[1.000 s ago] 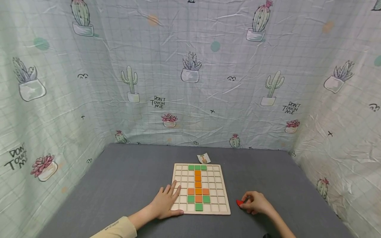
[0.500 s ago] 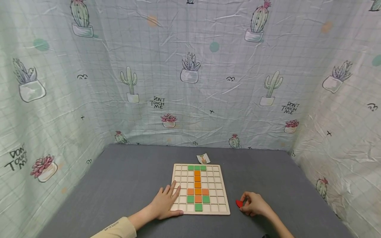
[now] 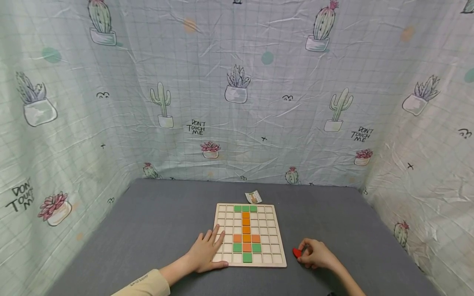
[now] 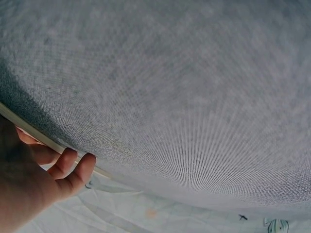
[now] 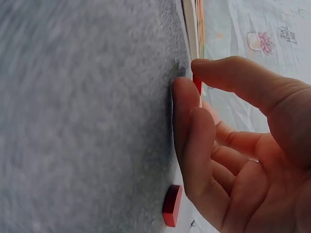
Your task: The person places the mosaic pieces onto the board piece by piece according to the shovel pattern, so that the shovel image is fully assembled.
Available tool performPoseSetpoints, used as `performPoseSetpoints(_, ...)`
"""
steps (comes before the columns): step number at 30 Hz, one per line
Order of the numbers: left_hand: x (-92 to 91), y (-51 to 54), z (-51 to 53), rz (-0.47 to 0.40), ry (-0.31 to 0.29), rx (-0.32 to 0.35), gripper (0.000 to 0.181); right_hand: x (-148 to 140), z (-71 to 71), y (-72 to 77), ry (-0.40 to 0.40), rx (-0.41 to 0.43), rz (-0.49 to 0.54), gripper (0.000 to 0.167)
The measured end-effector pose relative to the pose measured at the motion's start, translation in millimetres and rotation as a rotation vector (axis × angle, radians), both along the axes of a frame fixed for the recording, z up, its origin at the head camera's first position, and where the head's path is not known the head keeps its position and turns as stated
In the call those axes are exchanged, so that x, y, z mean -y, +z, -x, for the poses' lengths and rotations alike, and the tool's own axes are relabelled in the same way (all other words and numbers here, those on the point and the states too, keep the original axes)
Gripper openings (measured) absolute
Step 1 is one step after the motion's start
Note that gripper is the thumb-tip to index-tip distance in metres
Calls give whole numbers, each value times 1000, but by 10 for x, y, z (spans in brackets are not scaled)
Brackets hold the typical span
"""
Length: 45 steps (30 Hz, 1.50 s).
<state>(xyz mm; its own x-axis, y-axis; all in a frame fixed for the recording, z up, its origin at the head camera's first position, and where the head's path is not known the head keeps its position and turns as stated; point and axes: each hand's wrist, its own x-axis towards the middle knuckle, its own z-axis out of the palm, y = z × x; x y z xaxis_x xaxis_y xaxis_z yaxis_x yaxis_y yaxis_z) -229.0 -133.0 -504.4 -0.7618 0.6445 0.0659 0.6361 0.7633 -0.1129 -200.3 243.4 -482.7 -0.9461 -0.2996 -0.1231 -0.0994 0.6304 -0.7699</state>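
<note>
A square wooden grid board (image 3: 268,234) lies on the grey table, with green, orange and salmon square tiles in a column pattern. My left hand (image 3: 205,251) rests spread over the board's left edge, its thumb along the near edge. To the right of the board, my right hand (image 3: 315,253) pinches a small flat red piece (image 3: 297,253) between thumb and fingers, low over the table. In the right wrist view a sliver of this red piece (image 5: 197,84) shows between the fingertips. Most of its shape is hidden there.
A small printed card (image 3: 253,197) lies just behind the board. Another red block (image 5: 172,206) sits on the table near the right hand in the right wrist view. Cactus-patterned cloth (image 3: 237,135) walls in the grey table (image 3: 166,213) at the back and sides.
My right hand has shifted very slightly left with the red piece, which has turned a little between the fingers. The left hand and the board have stayed in place.
</note>
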Motion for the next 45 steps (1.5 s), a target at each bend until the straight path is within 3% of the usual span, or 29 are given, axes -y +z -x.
performPoseSetpoints(13,7,1,-17,-22,-24,-41,89,193,0,60,54,-75,48,27)
performPoseSetpoints(20,-7,31,-20,-15,-6,-10,89,322,-19,102,31,-72,77,27)
performPoseSetpoints(29,7,-5,-11,-29,-27,-25,90,481,-5,82,35,-68,169,29)
performPoseSetpoints(45,-1,6,1,6,0,0,90,896,39,61,117,-52,151,26)
